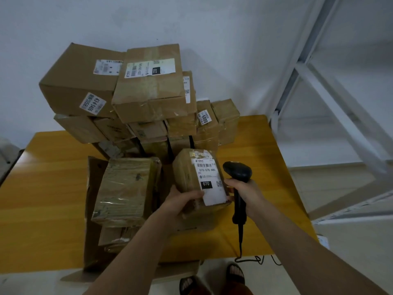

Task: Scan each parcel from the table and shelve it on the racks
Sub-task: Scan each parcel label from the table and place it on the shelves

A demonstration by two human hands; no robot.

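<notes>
On the table, a stack of boxes sits at twelve o'clock; the held parcel is central, another box at its nine, the scanner at three, the rack toward two

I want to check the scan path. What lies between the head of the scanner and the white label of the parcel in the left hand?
Nothing: in the head view, the scanner head sits just beside the label on the parcel, with no object between.

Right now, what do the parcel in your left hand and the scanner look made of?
Parcel: brown cardboard wrapped in glossy clear tape, judging by the shine and wrinkles, with a white paper label. Scanner: looks like matte black plastic, smooth and moulded.
</notes>
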